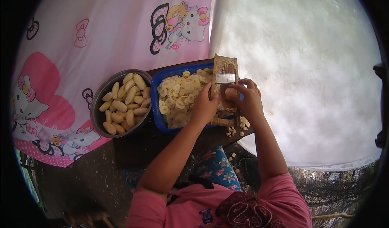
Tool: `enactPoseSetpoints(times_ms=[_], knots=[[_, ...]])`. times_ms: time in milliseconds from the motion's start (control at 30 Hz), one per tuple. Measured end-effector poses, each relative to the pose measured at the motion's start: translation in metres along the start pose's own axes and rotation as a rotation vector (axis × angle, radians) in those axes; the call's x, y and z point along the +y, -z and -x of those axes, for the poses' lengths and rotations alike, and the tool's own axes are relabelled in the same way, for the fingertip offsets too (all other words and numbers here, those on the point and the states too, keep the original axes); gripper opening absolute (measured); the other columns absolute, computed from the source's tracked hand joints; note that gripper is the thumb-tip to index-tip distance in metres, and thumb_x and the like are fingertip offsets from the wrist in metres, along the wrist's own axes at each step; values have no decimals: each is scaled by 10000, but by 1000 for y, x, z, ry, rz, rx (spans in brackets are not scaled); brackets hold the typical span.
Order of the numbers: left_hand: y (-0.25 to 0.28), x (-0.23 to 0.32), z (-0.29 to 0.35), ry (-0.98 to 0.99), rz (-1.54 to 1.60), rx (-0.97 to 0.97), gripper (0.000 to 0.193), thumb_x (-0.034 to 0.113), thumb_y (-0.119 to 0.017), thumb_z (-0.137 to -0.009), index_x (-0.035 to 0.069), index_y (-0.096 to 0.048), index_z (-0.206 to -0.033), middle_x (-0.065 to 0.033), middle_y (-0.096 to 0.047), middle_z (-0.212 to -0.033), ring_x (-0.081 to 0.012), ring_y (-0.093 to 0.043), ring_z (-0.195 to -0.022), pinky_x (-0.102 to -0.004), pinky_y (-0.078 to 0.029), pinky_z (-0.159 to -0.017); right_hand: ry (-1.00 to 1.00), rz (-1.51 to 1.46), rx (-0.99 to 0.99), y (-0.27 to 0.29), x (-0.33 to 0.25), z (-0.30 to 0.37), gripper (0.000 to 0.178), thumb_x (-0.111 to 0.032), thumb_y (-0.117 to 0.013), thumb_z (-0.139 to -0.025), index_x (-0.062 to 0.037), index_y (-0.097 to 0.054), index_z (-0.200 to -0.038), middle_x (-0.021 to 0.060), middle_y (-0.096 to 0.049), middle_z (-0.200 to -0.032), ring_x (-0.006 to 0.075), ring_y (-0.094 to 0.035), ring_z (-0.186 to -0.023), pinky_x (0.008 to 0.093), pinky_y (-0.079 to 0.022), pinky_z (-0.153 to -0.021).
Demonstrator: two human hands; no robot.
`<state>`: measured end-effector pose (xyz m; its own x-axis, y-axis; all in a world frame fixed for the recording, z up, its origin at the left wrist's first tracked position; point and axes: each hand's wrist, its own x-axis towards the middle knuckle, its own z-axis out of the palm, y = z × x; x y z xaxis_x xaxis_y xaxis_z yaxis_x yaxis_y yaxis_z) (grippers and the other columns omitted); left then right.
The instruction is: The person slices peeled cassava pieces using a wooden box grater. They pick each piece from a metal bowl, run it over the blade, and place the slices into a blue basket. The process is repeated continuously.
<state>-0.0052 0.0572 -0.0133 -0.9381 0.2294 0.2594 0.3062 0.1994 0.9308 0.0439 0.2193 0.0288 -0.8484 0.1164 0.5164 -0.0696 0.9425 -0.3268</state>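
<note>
A wooden slicer board with a metal blade plate rests across the right side of a blue plastic basin. My left hand is closed around the board's left edge. On its face, just below the blade, my right hand pinches a pale, rounded piece of peeled banana; the fingers partly hide it. Thin round banana slices fill much of the basin. To the left, a round metal pot holds several whole peeled bananas.
Basin and pot stand on a dark wooden table. Small banana scraps lie at its right corner, with more on the ground below. A pink patterned curtain hangs behind on the left, a white sheet on the right.
</note>
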Motion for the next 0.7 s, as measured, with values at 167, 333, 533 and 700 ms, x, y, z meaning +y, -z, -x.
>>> enactPoseSetpoints(times_ms=[167, 333, 533, 700], knots=[[0, 4, 4, 53, 42, -25, 519, 189, -584, -909, 15, -456, -1381, -240, -604, -1235, -354, -603, -1130, -413, -463, -945, -60, -111, 48, -20, 21, -61, 334, -270, -772, -776, -132, -738, -1079, 112, -625, -1166, 307, -549, -1167, 416, -426, -997], [4, 10, 5, 54, 33, 1, 509, 197, -587, -907, 20, -468, -1369, -235, -607, -1227, -355, -607, -1118, -418, -468, -933, -44, -30, 61, -11, 8, -41, 334, -312, -762, -774, -169, -744, -1076, 117, -600, -1208, 317, -529, -1184, 432, -412, -1005], [1, 1, 10, 4, -17, 88, 489, 180, -581, -902, 18, -479, -1352, -237, -617, -1202, -377, -601, -1116, -435, -466, -937, 41, 9, 35, -3, -8, -4, 348, -377, -741, -772, -189, -746, -1064, 127, -583, -1217, 325, -513, -1189, 451, -390, -1007], [3, -1, 4, 72, 10, 50, 470, 172, -574, -900, 25, -486, -1339, -240, -593, -1238, -376, -582, -1147, -439, -448, -964, -113, -77, 6, -31, 7, -69, 370, -393, -735, -778, -194, -733, -1089, 127, -571, -1259, 329, -507, -1216, 443, -392, -1019]])
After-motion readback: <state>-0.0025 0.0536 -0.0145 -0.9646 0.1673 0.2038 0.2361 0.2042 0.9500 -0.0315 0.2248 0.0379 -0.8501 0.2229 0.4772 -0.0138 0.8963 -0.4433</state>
